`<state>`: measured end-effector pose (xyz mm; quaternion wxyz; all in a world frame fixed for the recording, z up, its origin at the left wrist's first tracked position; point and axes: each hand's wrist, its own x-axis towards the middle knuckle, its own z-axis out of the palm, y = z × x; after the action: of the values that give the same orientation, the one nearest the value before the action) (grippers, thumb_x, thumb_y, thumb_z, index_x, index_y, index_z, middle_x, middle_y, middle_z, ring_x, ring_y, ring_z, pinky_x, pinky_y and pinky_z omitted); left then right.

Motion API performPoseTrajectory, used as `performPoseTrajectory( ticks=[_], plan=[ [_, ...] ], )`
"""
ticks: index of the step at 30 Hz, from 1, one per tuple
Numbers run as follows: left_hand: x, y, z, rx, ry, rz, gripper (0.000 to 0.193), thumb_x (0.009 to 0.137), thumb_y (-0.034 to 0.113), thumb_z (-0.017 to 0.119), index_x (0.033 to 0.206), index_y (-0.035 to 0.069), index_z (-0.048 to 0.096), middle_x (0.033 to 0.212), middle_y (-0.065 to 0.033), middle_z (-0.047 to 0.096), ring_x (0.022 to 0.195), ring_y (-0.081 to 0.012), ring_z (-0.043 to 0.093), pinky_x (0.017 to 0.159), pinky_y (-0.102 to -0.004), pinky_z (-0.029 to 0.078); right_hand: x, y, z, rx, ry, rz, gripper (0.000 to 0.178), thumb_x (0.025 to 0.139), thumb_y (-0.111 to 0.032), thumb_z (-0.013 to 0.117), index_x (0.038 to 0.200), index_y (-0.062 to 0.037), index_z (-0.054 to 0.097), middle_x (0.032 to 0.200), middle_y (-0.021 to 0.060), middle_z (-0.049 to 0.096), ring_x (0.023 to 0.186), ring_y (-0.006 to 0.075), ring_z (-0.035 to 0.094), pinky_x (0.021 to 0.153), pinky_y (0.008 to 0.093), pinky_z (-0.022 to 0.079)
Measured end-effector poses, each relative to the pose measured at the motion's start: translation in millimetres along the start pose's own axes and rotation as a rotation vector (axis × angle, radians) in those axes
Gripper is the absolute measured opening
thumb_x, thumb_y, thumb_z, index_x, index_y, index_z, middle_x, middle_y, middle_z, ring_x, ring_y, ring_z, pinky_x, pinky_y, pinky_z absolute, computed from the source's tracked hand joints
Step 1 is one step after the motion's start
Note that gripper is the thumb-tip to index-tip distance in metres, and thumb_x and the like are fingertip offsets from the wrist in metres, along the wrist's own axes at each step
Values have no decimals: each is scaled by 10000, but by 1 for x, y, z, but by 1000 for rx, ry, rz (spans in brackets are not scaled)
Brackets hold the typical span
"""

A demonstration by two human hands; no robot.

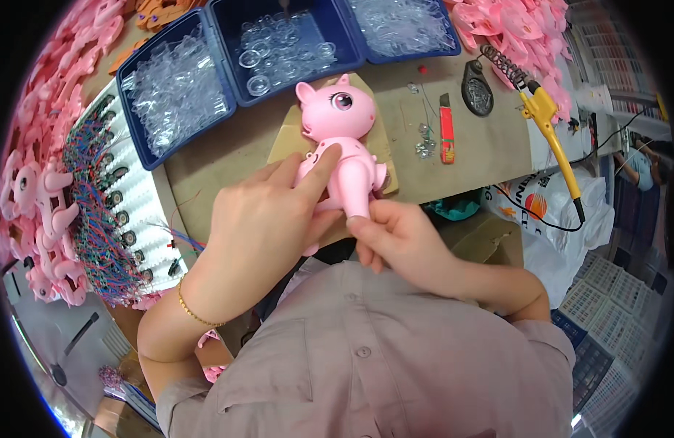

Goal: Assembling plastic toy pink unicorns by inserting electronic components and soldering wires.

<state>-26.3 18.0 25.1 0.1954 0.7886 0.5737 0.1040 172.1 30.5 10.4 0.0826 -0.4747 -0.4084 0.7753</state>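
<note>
Along a tan workbench (497, 153), hands (267, 212) (406, 237) hold a pink, big-eyed toy (333, 117).

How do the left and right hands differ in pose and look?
The left hand spreads over the toy's body, index finger extended; the right hand is curled, thumb and fingers at the end of a leg.
The left has a gold bracelet at the wrist; the right wrist is bare.
Both are on the same pink toy.
</note>
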Motion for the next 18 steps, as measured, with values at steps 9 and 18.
performPoseTrajectory(
  ticks=[9,18],
  plan=[
    [1,4,9,145,69,35,598,674,258,739,1224,91,573,1047,-93,630,853,-227,640,666,-321,521,8,-9,-48,-1074,341,-796,161,880,-103,583,949,32,638,814,108,649,694,157,613,609,262,473],
    [-5,11,29,166,215,-60,534,725,353,698,1161,59,603,990,-120,612,852,-208,635,640,-294,517,110,-80,-26,-1069,265,-799,190,835,-152,640,879,31,667,722,95,546,661,168,535,606,292,404]
  ],
)
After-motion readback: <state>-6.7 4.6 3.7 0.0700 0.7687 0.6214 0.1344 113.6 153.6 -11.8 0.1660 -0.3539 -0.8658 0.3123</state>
